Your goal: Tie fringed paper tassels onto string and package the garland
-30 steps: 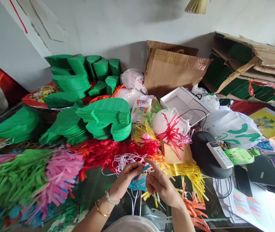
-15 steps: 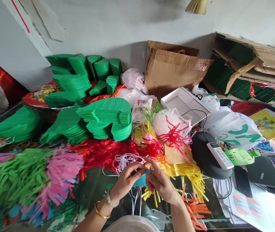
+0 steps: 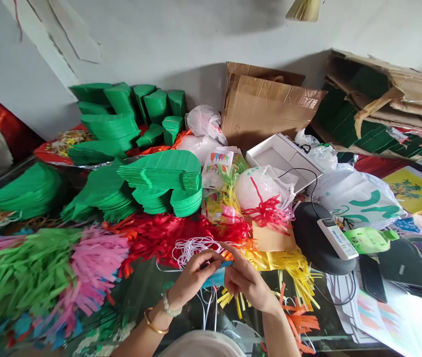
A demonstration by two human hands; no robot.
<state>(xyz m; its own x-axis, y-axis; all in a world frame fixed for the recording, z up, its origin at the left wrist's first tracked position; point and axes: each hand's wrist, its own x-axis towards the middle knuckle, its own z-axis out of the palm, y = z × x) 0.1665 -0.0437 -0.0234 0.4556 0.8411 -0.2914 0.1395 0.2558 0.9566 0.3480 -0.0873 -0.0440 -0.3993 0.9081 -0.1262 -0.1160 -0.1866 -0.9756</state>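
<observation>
The left hand [image 3: 192, 277] and the right hand [image 3: 246, 282] are close together at the front of the table, and they pinch a small blue paper piece [image 3: 216, 278] between their fingers, so this piece stays just above the dark shiny tabletop [image 3: 147, 292]. Thin white elastic cords [image 3: 208, 307] hang down under the hands, and a tangled bundle of white elastic loops [image 3: 192, 248] lies just behind the left hand. On the left wrist there are a white bead bracelet [image 3: 171, 306] and a thin gold bangle [image 3: 153, 322]. Behind the hands lies a long mass of red paper fringe [image 3: 166, 238], a yellow paper fringe [image 3: 281, 270] lies beside the right hand, and an orange paper fringe [image 3: 300, 320] lies near it. Further back is a stack of green cut paper shapes [image 3: 162, 183].
</observation>
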